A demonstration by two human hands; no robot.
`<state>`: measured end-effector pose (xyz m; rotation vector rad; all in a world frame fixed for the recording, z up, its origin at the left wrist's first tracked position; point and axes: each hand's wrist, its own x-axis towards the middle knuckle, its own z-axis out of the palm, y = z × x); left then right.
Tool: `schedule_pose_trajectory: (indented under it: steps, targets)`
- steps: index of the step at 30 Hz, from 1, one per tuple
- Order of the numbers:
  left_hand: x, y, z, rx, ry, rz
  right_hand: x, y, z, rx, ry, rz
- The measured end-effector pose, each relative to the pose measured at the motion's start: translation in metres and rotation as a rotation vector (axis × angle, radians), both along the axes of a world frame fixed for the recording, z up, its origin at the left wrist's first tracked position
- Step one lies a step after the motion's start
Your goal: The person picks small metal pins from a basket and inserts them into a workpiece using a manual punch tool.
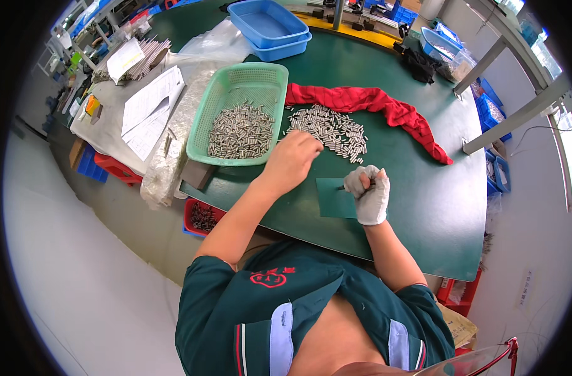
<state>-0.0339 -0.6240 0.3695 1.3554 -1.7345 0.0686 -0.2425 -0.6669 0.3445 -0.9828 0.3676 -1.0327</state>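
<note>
Glasses up close, red cloth and basket hem in those pins, trays beyond, left fingers curled on I can't tell what, right fingers grasping a rod.

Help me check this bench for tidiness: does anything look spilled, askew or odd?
Mildly: a heap of small metal pins lies loose on the green table, outside the mesh basket, which could suggest a spill, though it sits compactly. The red cloth beside it is twisted and bunched. Nothing looks clearly damaged.

There are two hands, one green basket, one red cloth.
</note>
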Motion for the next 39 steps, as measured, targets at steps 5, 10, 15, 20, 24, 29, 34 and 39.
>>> schedule_pose_trajectory:
  steps: [5, 10, 15, 20, 24, 29, 34, 39]
  targets:
    - [0.003, -0.032, -0.049, 0.154, -0.087, 0.001, 0.000, -0.001, -0.004, 0.047, -0.043, 0.034]
    - [0.008, -0.042, -0.059, 0.206, -0.150, 0.053, 0.000, -0.003, 0.004, 0.090, -0.029, 0.003]
    - [0.009, -0.049, -0.059, 0.149, -0.154, 0.028, -0.002, -0.005, 0.001, 0.088, -0.048, 0.021]
    - [0.013, -0.054, -0.059, 0.161, -0.181, 0.010, -0.002, -0.005, 0.002, 0.116, -0.045, 0.006]
    - [0.016, -0.053, -0.057, 0.173, -0.197, -0.002, -0.002, -0.006, 0.003, 0.124, -0.043, 0.035]
    - [0.011, -0.049, -0.054, 0.208, -0.243, -0.041, -0.004, -0.007, 0.002, 0.143, -0.038, 0.020]
    - [0.003, -0.042, -0.051, 0.221, -0.168, -0.120, -0.003, -0.008, 0.005, 0.133, -0.034, -0.001]
    - [-0.005, -0.035, -0.038, 0.275, 0.245, -0.257, -0.004, -0.009, 0.003, 0.115, -0.014, -0.023]
